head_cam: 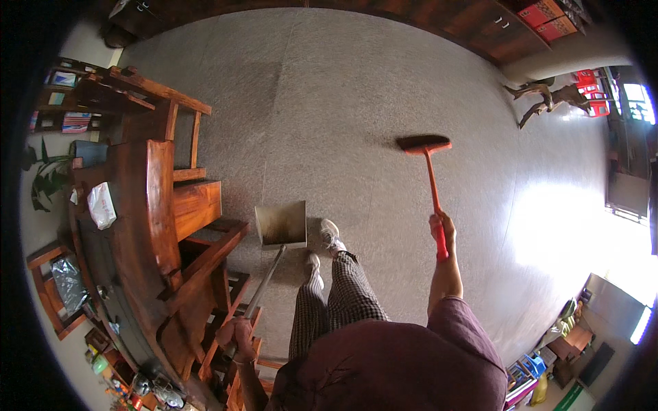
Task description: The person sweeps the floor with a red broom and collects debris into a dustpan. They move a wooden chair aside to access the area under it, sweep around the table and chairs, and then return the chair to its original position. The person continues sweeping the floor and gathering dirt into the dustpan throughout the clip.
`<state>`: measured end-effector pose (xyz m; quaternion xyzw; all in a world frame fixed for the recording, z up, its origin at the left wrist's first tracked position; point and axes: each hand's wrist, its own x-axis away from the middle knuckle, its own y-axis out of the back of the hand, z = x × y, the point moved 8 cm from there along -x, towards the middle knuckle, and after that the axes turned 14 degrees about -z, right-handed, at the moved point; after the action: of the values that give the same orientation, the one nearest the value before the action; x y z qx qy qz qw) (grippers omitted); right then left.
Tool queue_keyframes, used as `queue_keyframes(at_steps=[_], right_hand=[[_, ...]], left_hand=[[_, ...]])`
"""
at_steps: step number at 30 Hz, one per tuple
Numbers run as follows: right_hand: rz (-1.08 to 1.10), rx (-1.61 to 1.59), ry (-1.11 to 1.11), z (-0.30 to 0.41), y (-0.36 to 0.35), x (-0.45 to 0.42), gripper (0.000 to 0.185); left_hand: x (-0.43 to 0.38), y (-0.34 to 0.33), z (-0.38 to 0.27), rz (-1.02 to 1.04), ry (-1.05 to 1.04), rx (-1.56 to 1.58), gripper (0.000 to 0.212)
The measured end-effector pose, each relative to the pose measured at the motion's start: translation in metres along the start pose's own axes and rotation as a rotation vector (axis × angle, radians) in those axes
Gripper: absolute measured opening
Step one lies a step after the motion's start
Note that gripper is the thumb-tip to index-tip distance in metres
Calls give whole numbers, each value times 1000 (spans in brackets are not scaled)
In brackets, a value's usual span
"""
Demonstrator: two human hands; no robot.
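Note:
My right hand (pixel 443 228) is closed around the red handle of a broom (pixel 431 174), held out ahead and to the right. The broom's dark bristles lie at the grey floor. At the lower left, my left hand (pixel 237 336) grips the metal pole of a long-handled dustpan (pixel 280 222). The dustpan's pan rests on the floor just ahead of my shoes, left of them, with dark dirt or staining on its inner surface. Broom head and dustpan are well apart.
Heavy wooden chairs (pixel 198 205) and a wooden table (pixel 123 216) stand close on my left. Dark cabinets (pixel 401 10) line the far side. A driftwood piece (pixel 552 97) stands at the right, near red plastic stools (pixel 593 92). Bright light falls on the floor at right.

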<state>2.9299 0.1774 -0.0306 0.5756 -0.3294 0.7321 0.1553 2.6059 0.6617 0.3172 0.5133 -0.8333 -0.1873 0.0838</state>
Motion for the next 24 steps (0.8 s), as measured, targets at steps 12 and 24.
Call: queue_keyframes(at_steps=[12,24], right_hand=[[108,486,323,-194,-176,80,34],[216,439,157,-193,-136,-16,27]], left_hand=[[-2,15,35,217,25,374,23],[-8,11,0,265,-24,116,21]])
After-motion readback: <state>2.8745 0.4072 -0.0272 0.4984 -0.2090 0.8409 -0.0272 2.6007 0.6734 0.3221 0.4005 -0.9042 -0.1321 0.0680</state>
